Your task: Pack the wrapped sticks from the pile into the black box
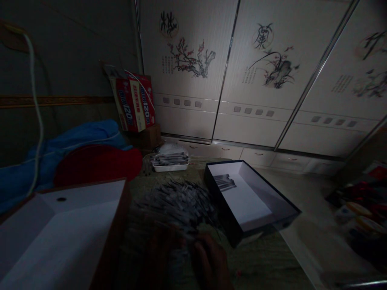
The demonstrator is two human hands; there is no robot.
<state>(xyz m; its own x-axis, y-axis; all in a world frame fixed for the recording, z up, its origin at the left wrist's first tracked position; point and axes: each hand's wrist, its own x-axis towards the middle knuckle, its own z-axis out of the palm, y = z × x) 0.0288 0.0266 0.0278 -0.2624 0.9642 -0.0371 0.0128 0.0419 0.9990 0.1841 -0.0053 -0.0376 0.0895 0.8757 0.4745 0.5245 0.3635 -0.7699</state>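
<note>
A large heap of thin pen-like sticks [184, 201], dark and clear, lies on the table in front of me. At its near edge, my right hand [211, 257] has its fingers curled down among the sticks; anything between them is too dark to make out. Close beside it, my left hand [161, 245] is dim and smeared by motion, so its fingers do not show clearly. To the right, a dark shallow box [254, 213] with a white inside holds a small row of the same sticks [224, 182] near its far left wall.
On the left stands a brown box [81, 225] with a white inside. Behind the heap is a white tray [171, 167] of sticks. Red cloth [99, 165] and blue cloth [87, 135] lie at left, near a red carton [136, 102]. Sliding cabinet doors [187, 88] close off the back.
</note>
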